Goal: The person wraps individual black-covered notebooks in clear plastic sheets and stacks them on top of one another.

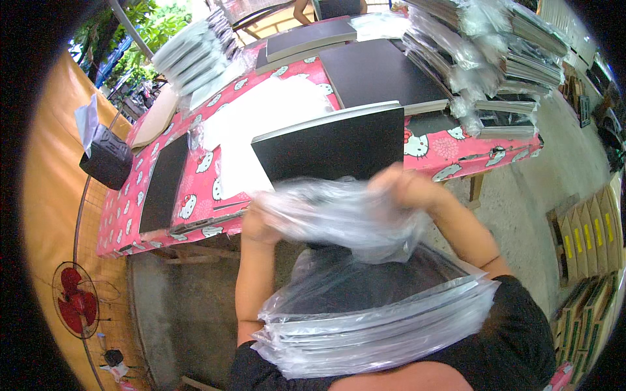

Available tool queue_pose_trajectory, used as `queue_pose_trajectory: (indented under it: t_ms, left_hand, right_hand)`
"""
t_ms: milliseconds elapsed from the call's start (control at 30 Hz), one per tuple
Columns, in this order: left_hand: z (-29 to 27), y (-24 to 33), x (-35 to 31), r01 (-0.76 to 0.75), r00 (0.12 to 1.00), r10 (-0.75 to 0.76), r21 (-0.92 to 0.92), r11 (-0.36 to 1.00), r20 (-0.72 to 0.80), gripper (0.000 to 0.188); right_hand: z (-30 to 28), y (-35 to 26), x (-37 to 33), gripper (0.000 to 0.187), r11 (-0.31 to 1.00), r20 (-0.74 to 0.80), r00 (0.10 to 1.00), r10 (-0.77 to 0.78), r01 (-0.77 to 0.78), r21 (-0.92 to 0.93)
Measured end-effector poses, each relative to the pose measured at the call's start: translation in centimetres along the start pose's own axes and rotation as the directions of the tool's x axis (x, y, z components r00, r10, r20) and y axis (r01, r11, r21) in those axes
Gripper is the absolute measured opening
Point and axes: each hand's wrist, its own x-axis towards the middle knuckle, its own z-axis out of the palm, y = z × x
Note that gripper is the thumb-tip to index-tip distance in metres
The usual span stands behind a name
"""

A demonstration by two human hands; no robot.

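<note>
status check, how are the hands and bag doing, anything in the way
Left hand and right hand gripping clear plastic bag. Bag, blurred, overlaps black-faced stack. Layered plastic pile close below.

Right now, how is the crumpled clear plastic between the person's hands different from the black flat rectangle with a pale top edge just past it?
The crumpled clear plastic is see-through, but the black flat rectangle is solid dark. The plastic is bunched up and wrinkly, while the rectangle looks flat with straight edges. The plastic looks blurry, but the rectangle looks sharper.
</note>
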Motion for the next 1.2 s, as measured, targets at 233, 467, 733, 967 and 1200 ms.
queue_pose_trajectory:
  t_ms: [233, 467, 733, 967, 1200]
  left_hand:
    - [1.8, 2.1, 0.6, -0.461, 0.846, 0.243, -0.421, 0.781, -0.475, 0.058]
    - [-2.2, -2.3, -5.2, 0.501, 0.839, -0.403, 0.228, 0.835, -0.366, 0.061]
    - [-3.7, -1.0, -3.1, -0.475, 0.660, -0.034, -0.452, 0.755, -0.751, 0.026]
    - [3.6, 3.6, -1.8, 0.287, 0.509, 0.555, 0.737, 0.612, -0.658, 0.009]
    - [1.2, 2.0, 0.1, -0.052, 0.468, 0.553, 0.603, 0.796, -0.690, 0.007]
  right_hand:
    - [-1.7, 3.9, -0.2, 0.021, 0.820, 0.039, 0.964, 0.264, -0.203, -0.536]
    - [-3.1, 3.2, -3.4, 0.032, 0.942, -0.480, 0.849, 0.221, -0.058, 0.331]
    - [-3.0, -0.8, -0.1, 0.066, 0.613, -0.698, 0.515, -0.498, -0.360, -0.703]
    - [1.1, -2.1, -4.9, 0.055, 0.210, -0.508, 0.561, -0.654, -0.510, -0.834]
    - [0.6, -1.4, -3.1, 0.064, -0.128, -0.398, 0.619, -0.677, -0.632, -0.765]
